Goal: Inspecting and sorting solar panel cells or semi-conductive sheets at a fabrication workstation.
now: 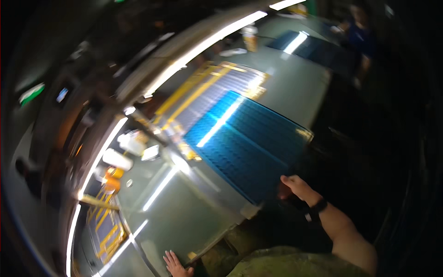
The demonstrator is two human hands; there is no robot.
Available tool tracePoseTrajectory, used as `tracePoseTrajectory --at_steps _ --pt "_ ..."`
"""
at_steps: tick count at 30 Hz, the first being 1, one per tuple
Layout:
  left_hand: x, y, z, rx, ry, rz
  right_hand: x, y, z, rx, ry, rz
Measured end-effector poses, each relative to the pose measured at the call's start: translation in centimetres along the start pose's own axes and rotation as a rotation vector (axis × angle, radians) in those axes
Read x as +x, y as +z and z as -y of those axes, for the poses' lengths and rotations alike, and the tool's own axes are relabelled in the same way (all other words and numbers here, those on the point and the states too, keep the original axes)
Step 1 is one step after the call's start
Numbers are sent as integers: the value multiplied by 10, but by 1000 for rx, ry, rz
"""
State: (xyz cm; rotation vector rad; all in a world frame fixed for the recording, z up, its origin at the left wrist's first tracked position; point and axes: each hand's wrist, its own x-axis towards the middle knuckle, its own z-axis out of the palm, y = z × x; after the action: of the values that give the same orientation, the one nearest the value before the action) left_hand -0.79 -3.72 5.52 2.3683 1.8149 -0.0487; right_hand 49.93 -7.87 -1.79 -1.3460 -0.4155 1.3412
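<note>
A glossy blue rectangular panel (244, 143) with fine lines lies at the middle of the long grey-green table (184, 207). A bright strip of light reflects across it. My right hand (299, 188), with a dark band on its wrist, is beside the panel's near edge. Its fingers are curled; dark shadow hides what they hold, if anything, and I cannot tell whether they touch the panel. At the lower edge, my left hand (176, 265) lies on the table's near side with fingers spread and nothing in it.
Beyond the panel lies a greyish sheet with yellow strips (203, 97). White and orange containers (113, 173) stand on the left. Another yellow-striped piece (108, 231) lies at lower left. A co-worker (362, 39) stands at the far right by a dark panel (309, 48). The picture is blurred.
</note>
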Motion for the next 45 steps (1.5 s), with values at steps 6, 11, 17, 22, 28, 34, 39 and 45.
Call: tracePoseTrajectory --at_steps 6,11,17,22,28,34,39,45 --pt "-5 -10 -8 95 -4 70 15 -100 -195 -822 -232 -79" --pt "-4 -15 -4 277 97 68 33 -142 -229 -712 72 -750" --pt "0 -12 -7 224 95 92 105 -156 -238 -802 247 -824" --pt "-2 -5 -6 68 56 107 143 -164 -262 -948 400 -666" --pt "-8 -8 3 64 28 166 124 -163 -262 -1019 424 -875" --pt "-7 -11 23 231 61 211 -5 -161 -142 -1012 -55 -966" --pt "13 -24 16 10 79 238 -195 -139 -25 -242 -302 -948" --pt "12 -56 -1 -219 -30 22 -292 -75 24 -25 -579 -1025"
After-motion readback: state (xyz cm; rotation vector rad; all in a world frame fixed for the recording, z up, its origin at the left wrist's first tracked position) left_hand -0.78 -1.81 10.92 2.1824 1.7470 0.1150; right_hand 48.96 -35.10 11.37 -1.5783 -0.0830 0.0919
